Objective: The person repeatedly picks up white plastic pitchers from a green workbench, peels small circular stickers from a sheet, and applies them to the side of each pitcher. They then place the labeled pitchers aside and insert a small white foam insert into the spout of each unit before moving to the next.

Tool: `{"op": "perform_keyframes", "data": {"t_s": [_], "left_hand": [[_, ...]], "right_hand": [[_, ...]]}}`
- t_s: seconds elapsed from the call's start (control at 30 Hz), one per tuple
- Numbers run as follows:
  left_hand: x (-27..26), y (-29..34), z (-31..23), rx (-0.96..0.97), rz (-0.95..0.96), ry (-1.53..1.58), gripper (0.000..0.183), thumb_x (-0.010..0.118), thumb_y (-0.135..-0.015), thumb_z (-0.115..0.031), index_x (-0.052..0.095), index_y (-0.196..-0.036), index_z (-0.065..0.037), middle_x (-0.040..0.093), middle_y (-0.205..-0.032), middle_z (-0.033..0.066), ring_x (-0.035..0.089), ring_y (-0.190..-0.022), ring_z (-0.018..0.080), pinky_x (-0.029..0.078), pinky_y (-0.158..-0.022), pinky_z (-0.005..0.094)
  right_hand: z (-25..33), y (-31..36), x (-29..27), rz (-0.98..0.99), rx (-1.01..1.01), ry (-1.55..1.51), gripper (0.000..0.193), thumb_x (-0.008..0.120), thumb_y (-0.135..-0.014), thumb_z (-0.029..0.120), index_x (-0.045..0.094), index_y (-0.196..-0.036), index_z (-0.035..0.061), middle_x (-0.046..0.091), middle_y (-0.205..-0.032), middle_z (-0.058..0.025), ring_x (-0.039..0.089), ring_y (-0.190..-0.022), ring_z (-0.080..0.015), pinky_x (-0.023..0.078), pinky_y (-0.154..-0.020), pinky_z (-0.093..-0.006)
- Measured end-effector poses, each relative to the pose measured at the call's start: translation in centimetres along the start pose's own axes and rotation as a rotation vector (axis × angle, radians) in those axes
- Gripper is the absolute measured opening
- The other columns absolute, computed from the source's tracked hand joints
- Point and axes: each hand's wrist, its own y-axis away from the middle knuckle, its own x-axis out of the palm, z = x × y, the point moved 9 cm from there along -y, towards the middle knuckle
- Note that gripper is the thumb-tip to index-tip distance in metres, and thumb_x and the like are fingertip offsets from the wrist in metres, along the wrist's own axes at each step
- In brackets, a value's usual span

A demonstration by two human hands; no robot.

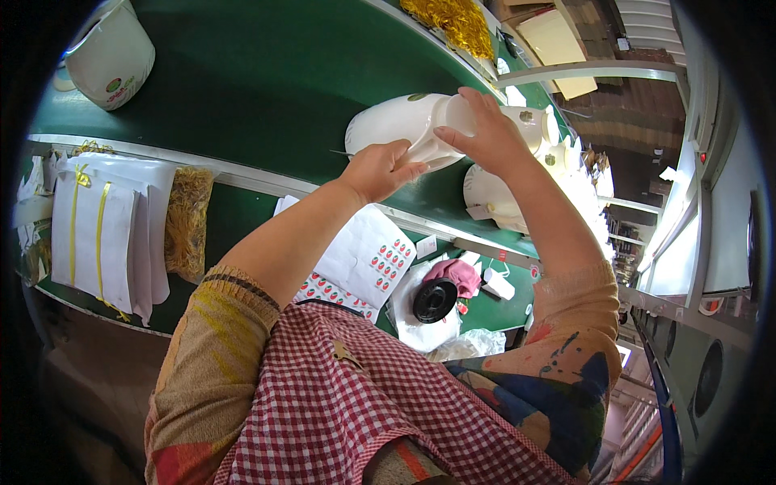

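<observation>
A glossy white, rounded plastic container [390, 123] is lying over the far green belt [242, 73], its narrower end pointing right; its contents cannot be determined. The left hand [381, 171] is grasping its near edge; the right hand [485, 133] is gripping its right end, fingers spreading across the far side. At far left, a white tapered container with a printed emblem [113, 65] is standing apart. At near left, a clear plastic bag [208, 179] is holding golden strands [184, 230], lying beside white sheets with yellow ties [121, 234].
</observation>
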Motion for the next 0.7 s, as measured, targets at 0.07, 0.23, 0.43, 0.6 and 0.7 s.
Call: {"op": "perform_keyframes", "data": {"t_s": [0.07, 0.23, 0.43, 0.6, 0.7], "left_hand": [[0.0, 0.0, 0.0, 0.016, -0.008, 0.014, 0.043, 0.064, -0.089, -0.043, 0.063, -0.108, -0.003, 0.07, -0.092, 0.0183, 0.067, -0.081, 0.0287, 0.051, -0.075, 0.0375], [0.4, -0.1, 0.0, 0.024, -0.028, 0.023, 0.044, 0.062, -0.089, -0.044, 0.063, -0.106, -0.004, 0.069, -0.091, 0.0189, 0.067, -0.083, 0.0308, 0.05, -0.077, 0.0391], [0.2, 0.0, -0.2, 0.036, -0.021, 0.011, 0.048, 0.058, -0.089, -0.05, 0.062, -0.102, -0.004, 0.069, -0.091, 0.0199, 0.065, -0.086, 0.0362, 0.049, -0.079, 0.0432], [-0.1, 0.1, 0.2, 0.021, -0.067, 0.058, 0.045, 0.061, -0.089, -0.046, 0.062, -0.1, -0.003, 0.068, -0.092, 0.0206, 0.065, -0.086, 0.0362, 0.049, -0.079, 0.0424], [0.6, -0.1, -0.6, 0.079, -0.092, 0.043, 0.043, 0.063, -0.089, -0.044, 0.062, -0.098, -0.002, 0.068, -0.091, 0.021, 0.065, -0.084, 0.0363, 0.049, -0.076, 0.0423]], "right_hand": [[0.0, 0.0, -0.1, 0.002, -0.008, 0.094, 0.087, 0.071, -0.075, 0.057, 0.036, -0.144, 0.0159, 0.044, -0.141, -0.015, 0.05, -0.126, -0.0306, 0.046, -0.099, -0.0455], [-0.2, 1.4, -0.9, -0.076, -0.365, 0.147, 0.091, 0.058, -0.079, 0.07, 0.035, -0.147, 0.0135, 0.042, -0.145, -0.0178, 0.054, -0.123, -0.0287, 0.049, -0.094, -0.044], [-2.1, 0.9, -2.5, 0.002, 0.039, 0.218, 0.083, 0.043, -0.086, 0.075, 0.047, -0.139, 0.0108, 0.068, -0.111, -0.0162, 0.064, -0.106, -0.0313, 0.05, -0.091, -0.0454], [-4.2, 1.2, -2.1, -0.087, 0.099, -0.149, 0.069, 0.037, -0.095, 0.062, 0.05, -0.136, 0.0067, 0.066, -0.113, -0.0202, 0.06, -0.111, -0.0352, 0.048, -0.091, -0.0461], [-3.2, 3.8, -3.6, -0.761, -0.311, 0.237, 0.062, 0.039, -0.097, 0.058, 0.057, -0.129, 0.0081, 0.07, -0.097, -0.018, 0.065, -0.101, -0.0357, 0.046, -0.092, -0.0462]]}}
